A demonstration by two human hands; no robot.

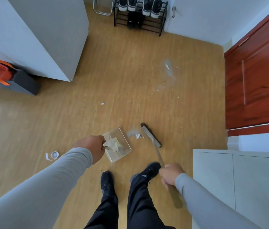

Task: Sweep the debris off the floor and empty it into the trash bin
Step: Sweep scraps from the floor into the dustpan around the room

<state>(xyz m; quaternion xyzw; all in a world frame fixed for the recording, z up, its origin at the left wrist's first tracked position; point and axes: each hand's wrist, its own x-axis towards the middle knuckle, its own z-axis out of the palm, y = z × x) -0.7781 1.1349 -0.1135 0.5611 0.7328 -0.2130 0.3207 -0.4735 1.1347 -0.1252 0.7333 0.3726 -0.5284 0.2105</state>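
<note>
My left hand grips the handle of a clear plastic dustpan that rests on the wooden floor in front of my feet. My right hand grips the wooden handle of a broom, whose dark brush head lies on the floor just right of the dustpan. A small pile of white scraps lies between the brush and the dustpan's mouth. More white bits and dust are scattered further off to the right, and one scrap lies alone mid-floor. A dark trash bin with an orange liner stands at the left.
A curled white strip lies on the floor left of my arm. A white cabinet stands at the back left, a black shoe rack at the back, a red wooden door at right and a white cupboard near right.
</note>
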